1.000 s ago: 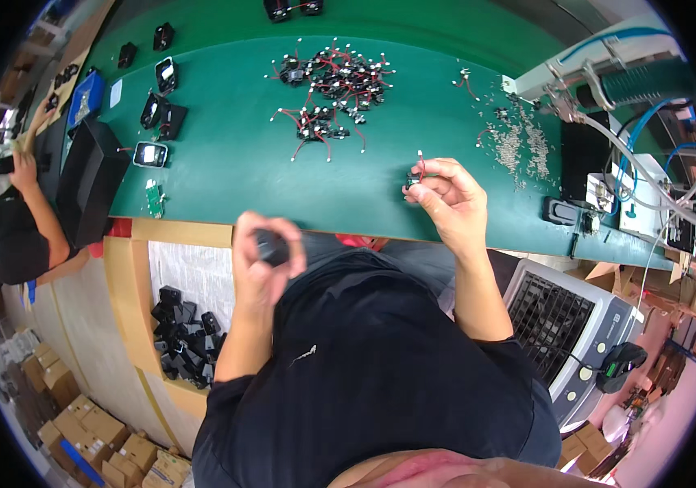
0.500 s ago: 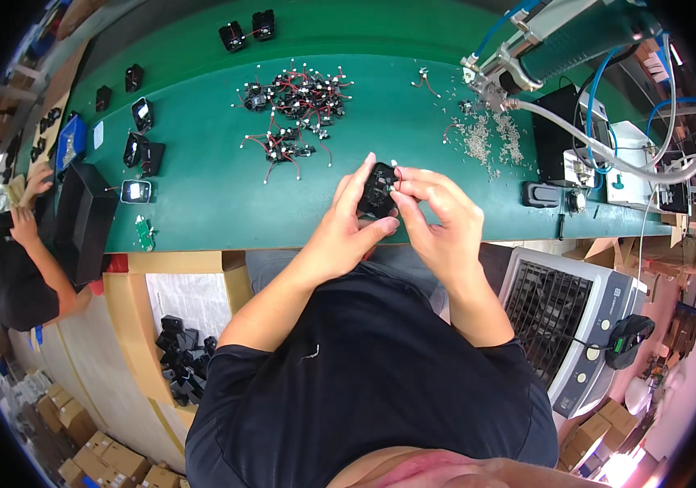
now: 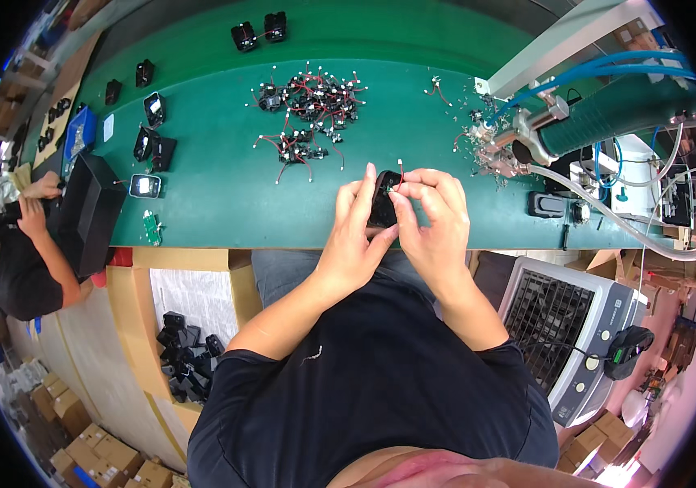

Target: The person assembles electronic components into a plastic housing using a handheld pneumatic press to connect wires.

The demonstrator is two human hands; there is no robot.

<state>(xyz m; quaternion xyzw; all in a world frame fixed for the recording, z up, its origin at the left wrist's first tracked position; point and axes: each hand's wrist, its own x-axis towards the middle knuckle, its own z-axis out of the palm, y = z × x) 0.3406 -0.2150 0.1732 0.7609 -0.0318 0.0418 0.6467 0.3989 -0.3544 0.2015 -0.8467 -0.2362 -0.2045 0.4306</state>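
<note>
My left hand [image 3: 349, 237] is closed around a small black plastic housing [image 3: 381, 208], held just above the near part of the green table. The housing is tilted so that its open inside partly faces my right hand. At its right rim, my right hand [image 3: 436, 221] has thumb and forefinger pinched together. A red wire with a white connector [image 3: 401, 165] sticks up just beyond these fingertips. Whatever lies between the pinching fingertips is too small and covered to make out.
A pile of black parts with red wires [image 3: 315, 102] lies ahead. At right, a green-gripped pneumatic tool [image 3: 608, 122] with hoses hangs over scattered small pale pieces. Housings [image 3: 146, 185] and a green circuit board [image 3: 152, 228] lie left, near a black bin [image 3: 91, 215] and a co-worker [image 3: 26, 260].
The black housing has tipped more edge-on in my left hand, and my right fingers have shifted along its rim. The pneumatic tool has swung lower over the pale pieces. My view has shifted slightly.
</note>
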